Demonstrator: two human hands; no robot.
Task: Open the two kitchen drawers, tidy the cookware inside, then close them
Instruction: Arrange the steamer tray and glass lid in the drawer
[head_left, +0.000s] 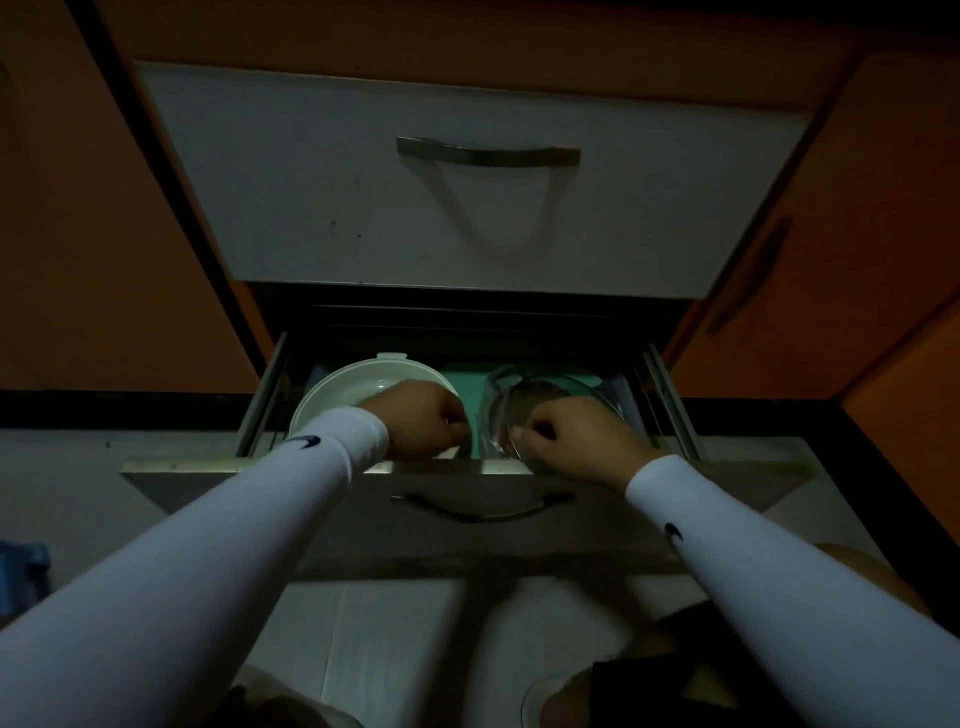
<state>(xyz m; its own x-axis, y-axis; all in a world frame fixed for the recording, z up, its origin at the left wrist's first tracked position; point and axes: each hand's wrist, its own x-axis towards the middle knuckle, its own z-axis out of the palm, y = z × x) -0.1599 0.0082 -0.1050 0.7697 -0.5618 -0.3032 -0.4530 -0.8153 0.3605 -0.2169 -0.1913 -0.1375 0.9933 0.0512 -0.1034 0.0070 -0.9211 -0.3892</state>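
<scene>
The lower drawer (208, 465) is pulled out toward me, and both my hands reach into it. A white round bowl-like pot (343, 387) sits in its left half; my left hand (423, 418) rests closed at its right rim, apparently gripping the rim. A clear glass lid or dish (566, 382) lies in the right half on a green liner (465, 382). My right hand (566, 441) is curled over the glass piece's near edge, fingers closed on it. The upper drawer (467, 192) above looks shut, its metal handle (488, 153) in plain sight.
Orange cabinet doors (104, 234) flank the drawers on both sides. The lower drawer's front panel has a dark handle (480, 506). Pale tiled floor (395, 639) lies below, with my knees at the bottom edge. The scene is dim.
</scene>
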